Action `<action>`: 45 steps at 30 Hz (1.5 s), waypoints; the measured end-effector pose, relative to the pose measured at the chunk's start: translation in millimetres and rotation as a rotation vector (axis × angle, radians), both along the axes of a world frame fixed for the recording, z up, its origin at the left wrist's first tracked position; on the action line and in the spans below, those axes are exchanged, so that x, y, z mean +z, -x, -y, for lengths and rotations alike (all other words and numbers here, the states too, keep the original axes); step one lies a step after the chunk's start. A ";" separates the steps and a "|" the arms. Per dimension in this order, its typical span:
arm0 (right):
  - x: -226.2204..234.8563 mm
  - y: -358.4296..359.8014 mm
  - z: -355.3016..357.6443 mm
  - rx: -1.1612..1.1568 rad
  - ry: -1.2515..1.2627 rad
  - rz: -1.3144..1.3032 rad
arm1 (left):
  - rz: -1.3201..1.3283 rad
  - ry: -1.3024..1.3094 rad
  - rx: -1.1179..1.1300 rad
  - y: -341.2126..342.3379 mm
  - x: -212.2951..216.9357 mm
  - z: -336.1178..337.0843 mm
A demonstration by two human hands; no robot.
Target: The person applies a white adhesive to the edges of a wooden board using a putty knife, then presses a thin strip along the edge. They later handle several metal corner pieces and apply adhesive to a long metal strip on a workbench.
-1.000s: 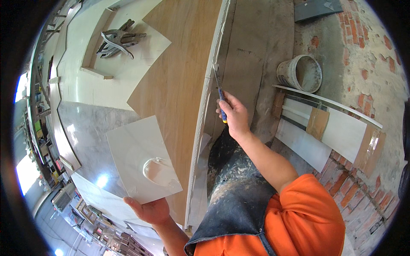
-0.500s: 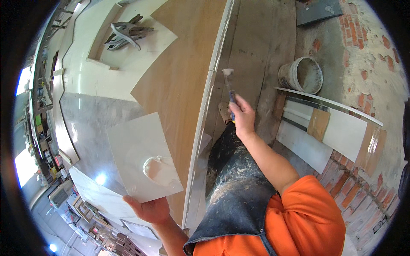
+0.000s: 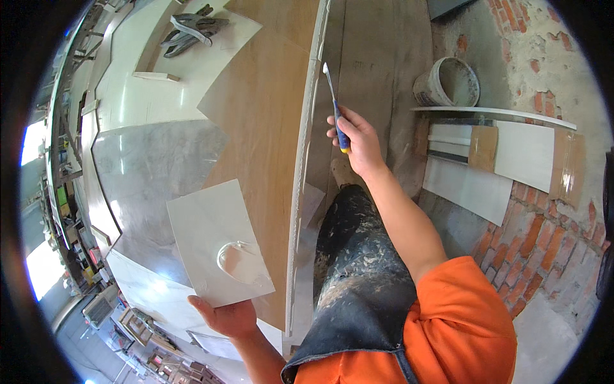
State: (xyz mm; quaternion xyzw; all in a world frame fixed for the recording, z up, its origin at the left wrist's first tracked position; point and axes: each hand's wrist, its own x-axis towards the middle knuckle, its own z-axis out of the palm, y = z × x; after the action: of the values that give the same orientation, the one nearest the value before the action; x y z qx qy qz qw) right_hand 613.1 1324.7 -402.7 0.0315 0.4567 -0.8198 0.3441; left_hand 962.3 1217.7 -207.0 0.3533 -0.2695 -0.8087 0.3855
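Observation:
My left hand (image 3: pixel 231 318) grips the near edge of a pale rectangular board (image 3: pixel 208 224), thumb out at one side and most fingers hidden beneath. A mound of creamy paste (image 3: pixel 238 261) is smeared on the board's lower right part. In my right hand (image 3: pixel 360 142) is a putty knife (image 3: pixel 339 123) with a blue and yellow handle, held upward, a dab of white paste on its tip. The knife is beside the long edge of a work surface, where a rough whitish strip (image 3: pixel 305 128) runs along a brown wood-toned panel (image 3: pixel 268 96).
Grey metal clamps (image 3: pixel 192 33) lie in a pile near wooden strips on the far left surface. To the right stands a paste-stained bucket (image 3: pixel 451 83), with white and cardboard-wrapped panels (image 3: pixel 524 153) against a brick wall (image 3: pixel 521 240). A grey sheet (image 3: pixel 153 166) lies left of the board.
My right hand has moved slightly left and up, and the putty knife's blade is now turned edge-on. The board in my left hand has barely shifted. The whole view has tilted a little.

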 end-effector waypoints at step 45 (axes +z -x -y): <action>224.9 -272.3 -95.8 0.830 -0.333 -1.190 | -0.118 0.079 -0.019 -179.3 -1.7 -61.4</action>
State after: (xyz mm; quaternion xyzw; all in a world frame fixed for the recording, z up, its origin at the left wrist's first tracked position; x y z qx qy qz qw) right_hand 885.4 1420.5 -177.8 -0.5412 0.6584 -0.4207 0.3108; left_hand 1141.6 1279.1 -208.7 0.2869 -0.2816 -0.8205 0.4065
